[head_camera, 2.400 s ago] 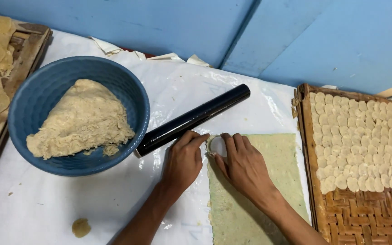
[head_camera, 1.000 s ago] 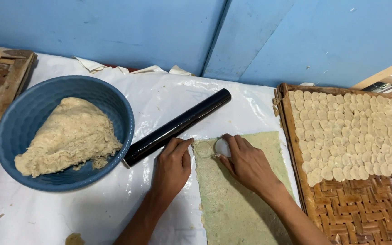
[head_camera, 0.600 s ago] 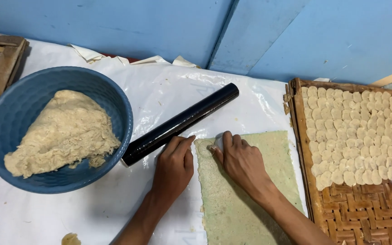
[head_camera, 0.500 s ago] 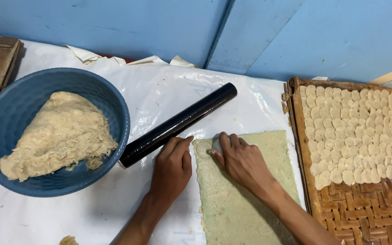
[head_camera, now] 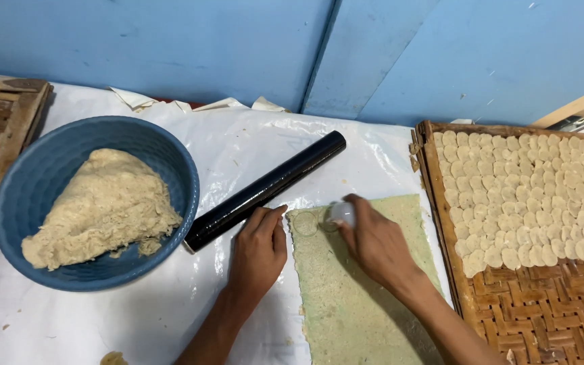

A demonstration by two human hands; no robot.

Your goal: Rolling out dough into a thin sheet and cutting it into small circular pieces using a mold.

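Note:
A flat rolled sheet of greenish dough (head_camera: 363,297) lies on the white plastic sheet (head_camera: 136,318). My right hand (head_camera: 373,240) grips a small round cutter (head_camera: 341,212) pressed on the sheet's top edge. One round cut mark (head_camera: 305,224) shows at the sheet's top left corner. My left hand (head_camera: 259,250) rests flat, fingers together, beside the sheet's left edge, holding nothing. A black rolling pin (head_camera: 265,190) lies diagonally just above my left hand.
A blue bowl (head_camera: 170,162) with a lump of dough (head_camera: 99,209) stands at the left. A woven bamboo tray (head_camera: 528,304) at the right carries several rows of small dough discs (head_camera: 542,189). A wooden tray (head_camera: 15,128) with dough pieces is at far left. A blue wall runs behind.
My right hand has shifted the cutter a little to the right along the sheet's top edge, leaving a round mark at the corner. The view shifted slightly.

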